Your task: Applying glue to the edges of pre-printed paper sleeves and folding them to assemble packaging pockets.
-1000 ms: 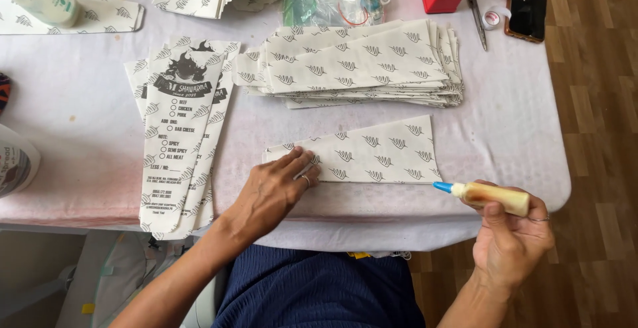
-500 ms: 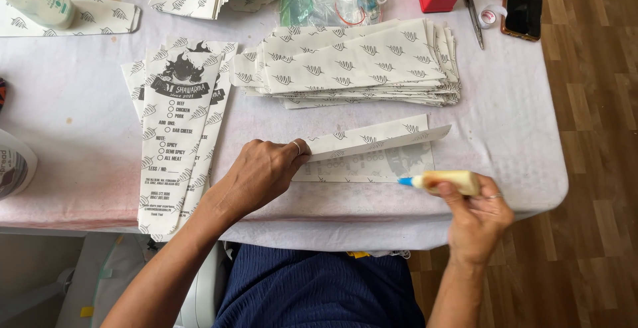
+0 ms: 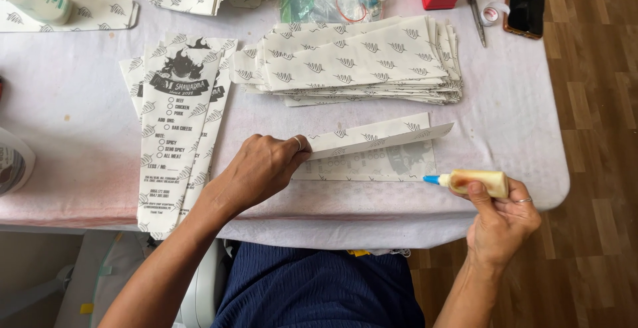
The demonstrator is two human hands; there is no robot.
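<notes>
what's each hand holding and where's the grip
Right hand grips the glue bottle around its body, blue tip free. Left hand pinches the paper sleeve at its left end, lifting the flap.

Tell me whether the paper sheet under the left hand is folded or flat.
Partly folded: the paper sheet's top flap is lifted over the lower half.

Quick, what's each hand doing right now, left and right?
Left hand: closed on the folded flap of the paper sleeve, holding it up.
Right hand: closed around the glue bottle, nozzle at the sleeve's edge.
</notes>
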